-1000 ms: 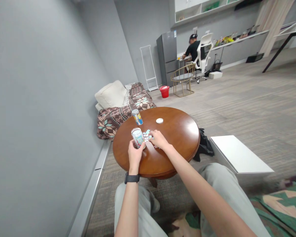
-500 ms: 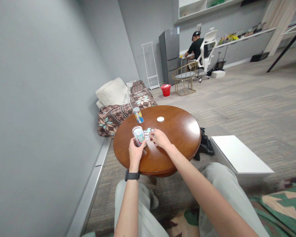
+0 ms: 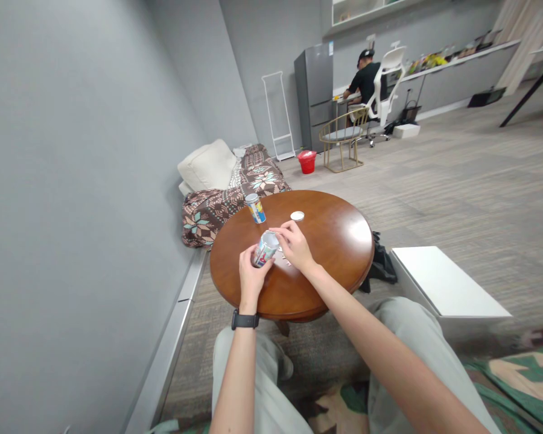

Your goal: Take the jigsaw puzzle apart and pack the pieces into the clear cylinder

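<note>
My left hand [image 3: 252, 274] is wrapped around an open printed can [image 3: 265, 248], which leans to the right above the round wooden table. At the can's mouth, the fingers of my right hand [image 3: 295, 246] are pinched together by the rim; whatever they hold is too small to make out. Below the can and partly behind my right hand lie a few small jigsaw puzzle pieces [image 3: 286, 260]. A second can [image 3: 256, 208], with a blue and yellow print and a silvery top, stands upright farther back. Right of it a round white lid [image 3: 297, 216] lies flat.
The round brown table [image 3: 335, 253] stands before my knees. A white box [image 3: 447, 280] is on the floor at right, beside a black bag [image 3: 380, 262]. A sofa with a patterned cover [image 3: 226, 208] is behind left. A person [image 3: 365, 81] sits at a far desk.
My right hand has risen from the puzzle pieces to the can's mouth. The can in my left hand has gone from nearly upright to tilted right, and fewer pieces show on the table.
</note>
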### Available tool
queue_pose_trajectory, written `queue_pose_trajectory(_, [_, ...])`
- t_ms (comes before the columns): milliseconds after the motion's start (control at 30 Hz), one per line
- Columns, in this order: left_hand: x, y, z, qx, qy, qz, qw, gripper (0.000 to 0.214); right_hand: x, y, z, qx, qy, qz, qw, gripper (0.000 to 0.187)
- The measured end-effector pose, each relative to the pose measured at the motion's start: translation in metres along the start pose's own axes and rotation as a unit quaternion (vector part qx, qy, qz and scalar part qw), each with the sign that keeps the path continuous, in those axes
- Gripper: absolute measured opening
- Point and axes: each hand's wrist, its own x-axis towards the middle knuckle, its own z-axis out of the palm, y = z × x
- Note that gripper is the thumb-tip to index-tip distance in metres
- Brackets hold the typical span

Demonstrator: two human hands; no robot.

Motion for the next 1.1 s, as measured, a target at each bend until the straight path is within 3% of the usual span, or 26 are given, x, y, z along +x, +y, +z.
queue_pose_trajectory(200, [0.0, 0.003, -0.001, 0.005, -0.005, -0.001, 1.0, 0.049, -0.001, -0.004, -0.005, 0.003, -0.06, 0.0, 0.998, 0.033])
queue_pose_trajectory(333, [0.0, 0.007, 0.0, -0.004, -0.002, -0.018, 1.0, 0.049, 0.001, -0.006, -0.009, -0.016, -0.066, 0.072, 0.995, 0.033])
queue_pose_trajectory(433, [-0.001, 0.011, 0.002, -0.035, -0.003, -0.071, 0.997, 0.046, 0.001, 0.0, -0.009, -0.071, -0.07, 0.14, 0.985, 0.034])
queue_pose_trajectory(567, [-0.001, 0.014, 0.002, -0.057, 0.002, -0.131, 0.99, 0.037, -0.005, 0.008, -0.006, -0.19, -0.205, 0.201, 0.939, 0.033])
queue_pose_trajectory(633, [0.0, 0.012, 0.002, -0.055, 0.024, -0.129, 0.99, 0.037, -0.009, 0.008, -0.003, -0.211, -0.256, 0.183, 0.926, 0.04])
queue_pose_trajectory(733, [0.001, 0.008, 0.002, -0.032, 0.068, -0.114, 0.991, 0.046, -0.014, 0.008, 0.002, -0.208, -0.288, 0.119, 0.927, 0.045])
queue_pose_trajectory(900, [0.002, 0.006, 0.002, -0.029, 0.094, -0.149, 0.984, 0.041, -0.015, 0.008, 0.007, -0.198, -0.359, 0.078, 0.909, 0.031])
queue_pose_trajectory(1100, [0.001, 0.009, 0.002, -0.031, 0.082, -0.15, 0.985, 0.043, -0.01, 0.011, 0.007, -0.195, -0.336, 0.1, 0.916, 0.013])
